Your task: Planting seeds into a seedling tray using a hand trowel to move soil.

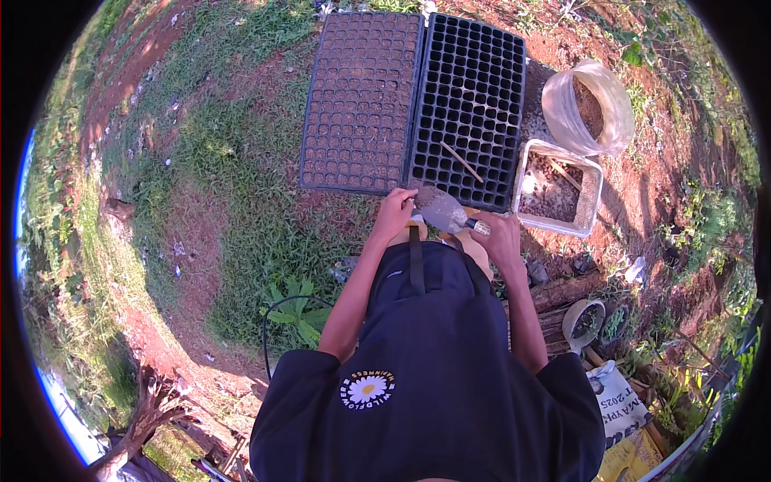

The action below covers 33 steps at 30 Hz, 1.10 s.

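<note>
My right hand [499,238] is closed around the handle of a trowel [444,212], just in front of my body. Its flat metal blade points left and carries a little dark soil [426,194] at the tip. My left hand [394,211] is beside that soil, fingertips close to the blade; whether they pinch anything is hidden. Just beyond my hands lie two black seedling trays side by side. Soil fills the cells of the left tray [361,102]. The right tray [473,102] has dark, unfilled cells, and a thin wooden stick [462,161] rests across it.
Right of the trays, a square whitish tub [593,205] holds soil and a stick. Behind it a translucent round container [557,102] tilts, with brown material inside. Logs [560,292] and a round pot [583,319] lie by my right side. Grass [241,181] covers the left.
</note>
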Motion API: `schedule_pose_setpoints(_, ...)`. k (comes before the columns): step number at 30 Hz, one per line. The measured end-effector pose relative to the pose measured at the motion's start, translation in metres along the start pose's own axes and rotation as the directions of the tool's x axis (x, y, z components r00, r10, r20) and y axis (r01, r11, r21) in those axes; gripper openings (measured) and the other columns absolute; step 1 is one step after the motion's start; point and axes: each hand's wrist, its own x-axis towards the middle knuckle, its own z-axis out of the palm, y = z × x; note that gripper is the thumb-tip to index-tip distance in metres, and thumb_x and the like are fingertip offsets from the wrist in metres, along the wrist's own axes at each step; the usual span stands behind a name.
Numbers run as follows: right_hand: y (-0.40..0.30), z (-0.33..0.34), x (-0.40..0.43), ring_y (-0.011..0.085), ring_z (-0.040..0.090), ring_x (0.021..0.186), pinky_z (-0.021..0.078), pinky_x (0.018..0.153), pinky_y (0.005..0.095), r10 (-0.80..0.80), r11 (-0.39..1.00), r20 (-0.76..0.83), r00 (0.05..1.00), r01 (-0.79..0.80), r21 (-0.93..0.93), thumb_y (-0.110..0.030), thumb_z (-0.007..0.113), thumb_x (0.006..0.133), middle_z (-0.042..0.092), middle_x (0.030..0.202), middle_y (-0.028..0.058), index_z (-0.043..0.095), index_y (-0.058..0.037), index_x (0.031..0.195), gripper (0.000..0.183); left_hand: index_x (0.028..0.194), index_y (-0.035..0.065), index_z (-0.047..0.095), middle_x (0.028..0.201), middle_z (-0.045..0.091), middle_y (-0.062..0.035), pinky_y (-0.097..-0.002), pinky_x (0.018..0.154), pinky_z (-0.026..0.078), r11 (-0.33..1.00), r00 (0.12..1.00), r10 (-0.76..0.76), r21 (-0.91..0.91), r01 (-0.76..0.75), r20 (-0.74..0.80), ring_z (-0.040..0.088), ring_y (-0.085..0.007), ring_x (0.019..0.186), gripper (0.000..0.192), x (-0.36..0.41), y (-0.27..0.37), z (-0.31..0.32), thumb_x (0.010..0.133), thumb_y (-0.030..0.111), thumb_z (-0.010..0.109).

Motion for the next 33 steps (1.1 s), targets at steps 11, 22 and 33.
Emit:
schedule_pose_setpoints(11,-0.007,-0.002,0.001,0.0328,0.067,0.077,0.0439,0.089,0.0432,0.032,0.998,-0.015,0.999,-0.031,0.058,-0.022,0.082,0.073,0.074,0.086,0.0143,0.076,-0.0117,0.101,0.031,0.119,-0.0016,0.068,0.106,0.064,-0.0144,-0.0334,0.075,0.050,1.000,1.000,-0.006,0.022,0.006,0.000,0.063,-0.0225,0.077,0.031,0.003,0.001,-0.001,0.091,0.004,0.056)
schedule_pose_setpoints(22,-0.008,-0.004,-0.002,0.0346,0.067,0.075,0.0446,0.087,0.0434,0.050,0.998,-0.009,0.999,-0.049,0.043,-0.020,0.082,0.073,0.073,0.084,0.0152,0.076,-0.0113,0.100,0.029,0.117,-0.0007,0.069,0.105,0.064,-0.0158,-0.0354,0.077,0.051,0.998,1.000,-0.017,0.058,0.015,0.023,0.065,-0.0265,0.080,0.029,0.004,0.003,-0.001,0.091,0.005,0.057)
schedule_pose_setpoints(33,-0.010,-0.007,-0.004,0.0344,0.067,0.076,0.0449,0.087,0.0429,0.030,0.999,-0.022,0.999,-0.029,0.023,-0.021,0.082,0.073,0.073,0.084,0.0155,0.075,-0.0117,0.101,0.030,0.118,0.0003,0.069,0.101,0.064,-0.0131,-0.0327,0.076,0.049,0.999,1.000,0.018,0.046,-0.019,0.018,0.063,-0.0233,0.081,0.029,0.004,0.002,0.001,0.092,0.005,0.055)
